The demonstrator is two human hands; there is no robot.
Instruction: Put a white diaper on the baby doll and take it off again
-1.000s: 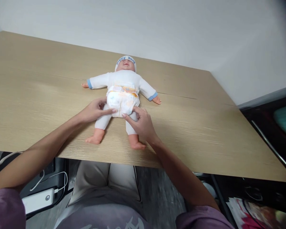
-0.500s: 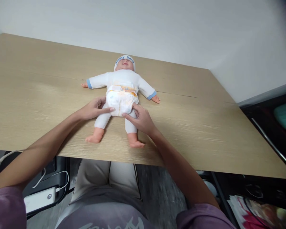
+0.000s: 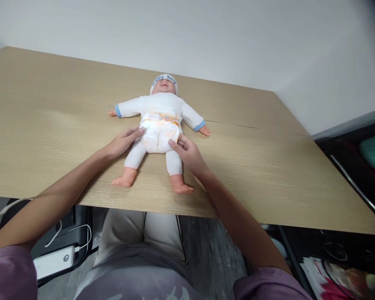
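A baby doll (image 3: 163, 101) in a white suit with blue cuffs lies on its back, head towards the wall, arms spread. Around its hips is a white diaper (image 3: 158, 139) with an orange printed waistband. My left hand (image 3: 125, 141) pinches the diaper's left side, thumb on top near the hip. At the right leg edge, my right hand (image 3: 187, 152) grips the diaper between its thumb on the front and fingers curled at the side. Some fingertips of both hands are hidden.
The doll lies on a wooden table (image 3: 65, 125) against a white wall (image 3: 187, 37). Below the near edge, a white power bank (image 3: 54, 262) with a cable rests on a black seat. A black object (image 3: 356, 154) stands at the right.
Both hands have moved from the diaper's lower leg edges up to its sides. My left thumb now lies higher by the hip, and my right hand has shifted slightly right.
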